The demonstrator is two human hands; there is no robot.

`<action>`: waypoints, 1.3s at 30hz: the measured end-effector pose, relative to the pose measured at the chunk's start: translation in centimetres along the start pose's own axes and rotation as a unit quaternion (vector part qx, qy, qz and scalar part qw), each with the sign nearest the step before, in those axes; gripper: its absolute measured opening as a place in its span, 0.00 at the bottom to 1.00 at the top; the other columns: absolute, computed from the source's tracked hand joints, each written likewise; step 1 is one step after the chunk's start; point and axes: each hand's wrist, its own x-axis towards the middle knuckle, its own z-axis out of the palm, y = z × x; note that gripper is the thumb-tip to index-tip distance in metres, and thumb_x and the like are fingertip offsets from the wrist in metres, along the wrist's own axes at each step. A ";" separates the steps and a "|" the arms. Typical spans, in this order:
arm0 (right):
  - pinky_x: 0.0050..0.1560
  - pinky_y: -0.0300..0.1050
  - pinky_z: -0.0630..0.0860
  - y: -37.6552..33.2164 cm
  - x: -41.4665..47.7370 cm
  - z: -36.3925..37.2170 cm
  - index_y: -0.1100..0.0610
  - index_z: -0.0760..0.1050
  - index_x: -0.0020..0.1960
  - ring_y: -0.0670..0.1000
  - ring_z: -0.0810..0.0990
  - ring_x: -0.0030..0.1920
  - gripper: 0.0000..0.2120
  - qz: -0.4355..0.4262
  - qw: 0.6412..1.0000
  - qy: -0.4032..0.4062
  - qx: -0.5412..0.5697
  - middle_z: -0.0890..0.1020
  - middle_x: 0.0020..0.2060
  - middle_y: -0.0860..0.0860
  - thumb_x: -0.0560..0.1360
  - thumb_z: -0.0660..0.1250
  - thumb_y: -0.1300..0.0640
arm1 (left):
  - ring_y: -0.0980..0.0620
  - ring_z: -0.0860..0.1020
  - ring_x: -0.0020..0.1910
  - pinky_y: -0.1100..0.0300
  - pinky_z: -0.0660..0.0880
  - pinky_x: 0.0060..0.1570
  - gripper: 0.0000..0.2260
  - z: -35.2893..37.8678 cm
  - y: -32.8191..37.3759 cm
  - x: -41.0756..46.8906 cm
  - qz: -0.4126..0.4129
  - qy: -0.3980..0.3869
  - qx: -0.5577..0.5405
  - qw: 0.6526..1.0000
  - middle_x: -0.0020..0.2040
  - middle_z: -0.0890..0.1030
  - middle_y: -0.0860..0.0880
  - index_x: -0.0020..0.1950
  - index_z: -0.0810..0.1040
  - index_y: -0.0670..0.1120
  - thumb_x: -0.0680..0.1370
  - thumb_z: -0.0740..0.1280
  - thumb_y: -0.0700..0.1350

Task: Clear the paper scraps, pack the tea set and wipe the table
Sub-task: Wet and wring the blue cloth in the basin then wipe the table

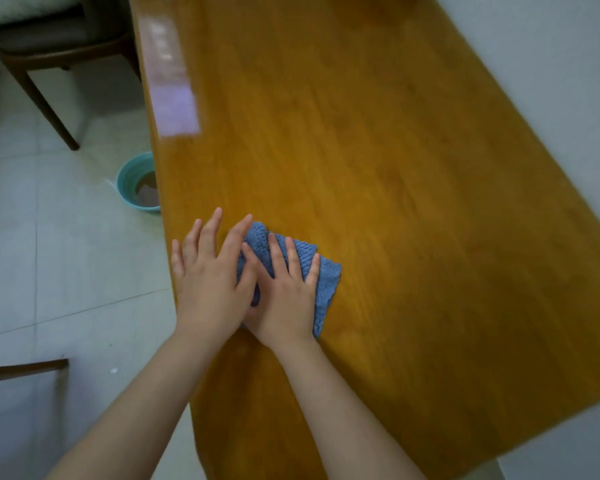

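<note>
Though half hidden under two hands, reads as one blue waffle-textured cloth, folded to a rough rectangle and bunched at its far left corner. Lies near the left edge of the glossy wooden table, long axis running near to far, far end leaning left, about parallel to that edge. Right hand pressed flat on it, fingers straight and spread. Left hand flat too, fingers wide, mostly on bare wood, forefinger and thumb overlapping the cloth's left side. On the tiled floor: one teal basin, one dark chair.
</note>
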 end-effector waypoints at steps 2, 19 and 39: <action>0.72 0.69 0.46 3.2 0.1 -0.7 0.40 0.59 0.75 0.55 0.52 0.78 0.32 0.021 1.000 0.018 0.003 0.58 0.77 0.50 0.73 0.50 0.31 | 0.45 0.51 0.77 0.43 0.44 0.74 0.23 0.8 2.2 0.3 0.011 -0.008 0.003 1.000 0.78 0.57 0.49 0.75 0.61 0.59 0.80 0.60 0.52; 0.74 0.66 0.41 34.0 6.6 -8.9 0.38 0.51 0.77 0.53 0.47 0.78 0.31 0.137 0.988 0.031 -0.056 0.53 0.78 0.48 0.77 0.49 0.31 | 0.44 0.48 0.78 0.42 0.41 0.73 0.24 9.8 19.3 2.3 0.043 -0.042 0.008 0.998 0.79 0.54 0.48 0.76 0.60 0.59 0.79 0.61 0.52; 0.74 0.64 0.43 47.9 7.3 -12.9 0.40 0.53 0.77 0.54 0.49 0.78 0.30 0.226 0.971 0.062 -0.044 0.55 0.78 0.51 0.77 0.50 0.32 | 0.46 0.47 0.78 0.43 0.40 0.74 0.25 16.0 30.1 2.2 0.126 -0.095 0.011 0.987 0.79 0.53 0.50 0.76 0.58 0.61 0.80 0.60 0.52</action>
